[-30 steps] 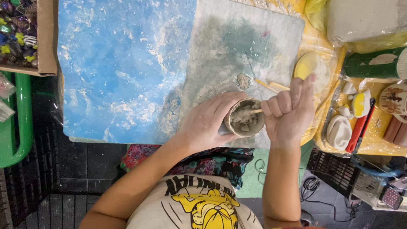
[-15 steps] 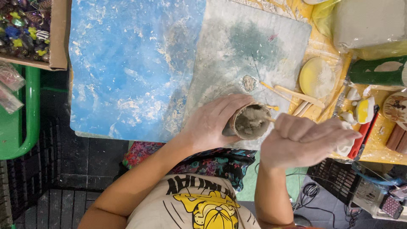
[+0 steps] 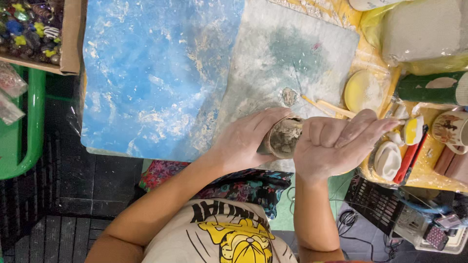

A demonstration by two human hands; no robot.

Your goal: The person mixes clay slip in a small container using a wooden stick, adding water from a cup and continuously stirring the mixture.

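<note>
Head view looks straight down on your two hands at the near edge of the work board. Your left hand (image 3: 243, 141) wraps around a small round clay cup (image 3: 283, 139), fingers curled over its far side and the thumb underneath, so the cup lies tilted with its open mouth turned toward your right hand. Your right hand (image 3: 336, 143) sits just beside that mouth, touching or nearly touching the rim, with the fingers pressed together and stretched out to the right, holding nothing that can be seen. Under and beyond both hands lies a grey, clay-smeared mat (image 3: 292, 58), and left of your left hand spreads a blue, dusty board (image 3: 146, 73). Just past your right hand's knuckles rest thin wooden sticks (image 3: 326, 106) and a small lump of clay (image 3: 288, 96). Farther right of your right hand are a yellow round dish (image 3: 363, 90), a small white bowl (image 3: 387, 160) and a red-handled tool (image 3: 409, 163). Far off to the left of your left hand sits a cardboard box of coloured beads (image 3: 34, 29).
</note>
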